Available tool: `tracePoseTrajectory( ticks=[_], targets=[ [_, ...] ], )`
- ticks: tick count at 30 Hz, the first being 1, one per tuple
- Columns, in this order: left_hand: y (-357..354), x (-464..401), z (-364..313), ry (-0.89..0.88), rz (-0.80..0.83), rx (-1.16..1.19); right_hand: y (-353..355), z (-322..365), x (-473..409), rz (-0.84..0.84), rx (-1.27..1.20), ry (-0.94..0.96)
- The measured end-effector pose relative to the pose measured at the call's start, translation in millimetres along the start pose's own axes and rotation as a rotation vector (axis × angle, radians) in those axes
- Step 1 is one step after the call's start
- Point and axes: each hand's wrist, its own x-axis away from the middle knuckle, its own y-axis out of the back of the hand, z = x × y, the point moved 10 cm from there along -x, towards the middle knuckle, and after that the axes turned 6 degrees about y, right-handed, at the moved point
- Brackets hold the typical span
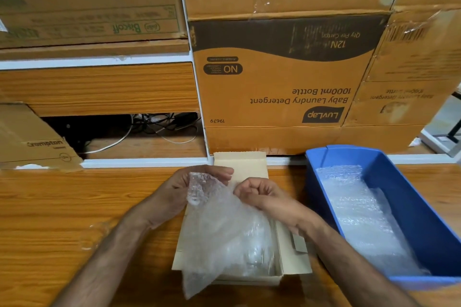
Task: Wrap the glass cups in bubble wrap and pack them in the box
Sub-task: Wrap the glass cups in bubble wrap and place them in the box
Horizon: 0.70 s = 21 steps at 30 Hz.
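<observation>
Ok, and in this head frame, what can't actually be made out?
- Glass cup: none plainly visible; the bubble wrap held by the left hand and right hand clouds whatever it holds.
- Small beige box: its inside is covered by that wrap.
- Blue bin: bubble wrap hides the bottom; the frame edge cuts its near corner.

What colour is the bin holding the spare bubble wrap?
Blue: the plastic bin, seen in the head view, right of the small cardboard box.
</observation>
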Motion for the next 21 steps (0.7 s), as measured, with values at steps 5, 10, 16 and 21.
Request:
tracePoseTrajectory(
  ticks=[5,10,16,21],
  targets=[
    [15,13,-3,-0.113,-0.137,0.067,5,5,1,-0.131,-0.119,0.098],
    [18,18,-7,-0.141,-0.207,0.078,-5,-14,2,-0.105,-0.073,-0.018],
    [13,20,-7,-0.147,-0.196,0.038,-4,-1,4,-0.314,-0.179,0.149],
    [39,31,8,-0.077,-0.306,-0.305,15,20,17,-0.445,-0.045,0.342]
  ],
)
